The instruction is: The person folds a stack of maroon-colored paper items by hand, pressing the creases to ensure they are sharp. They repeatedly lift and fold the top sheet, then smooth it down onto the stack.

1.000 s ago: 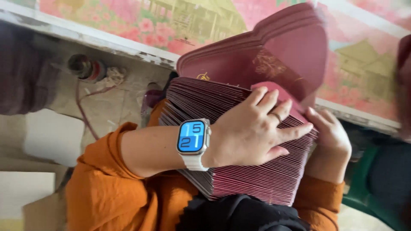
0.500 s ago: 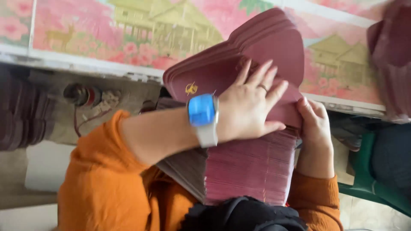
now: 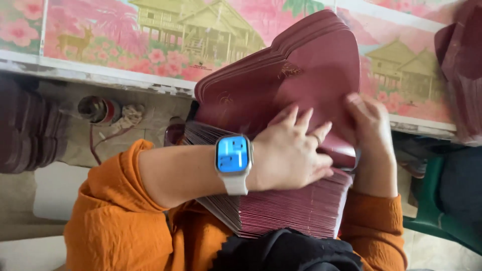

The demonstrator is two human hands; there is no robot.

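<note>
My left hand (image 3: pixel 291 155) lies flat, fingers spread, on the thick stack of maroon card envelopes (image 3: pixel 296 211) in my lap, clasping nothing. My right hand (image 3: pixel 369 133) pinches the lifted maroon flaps (image 3: pixel 301 75) at their right edge, fanned upright. A white-strapped, blue-faced watch (image 3: pixel 233 160) circles my left wrist. Beyond stands a pink floral painted board (image 3: pixel 165 35).
</note>
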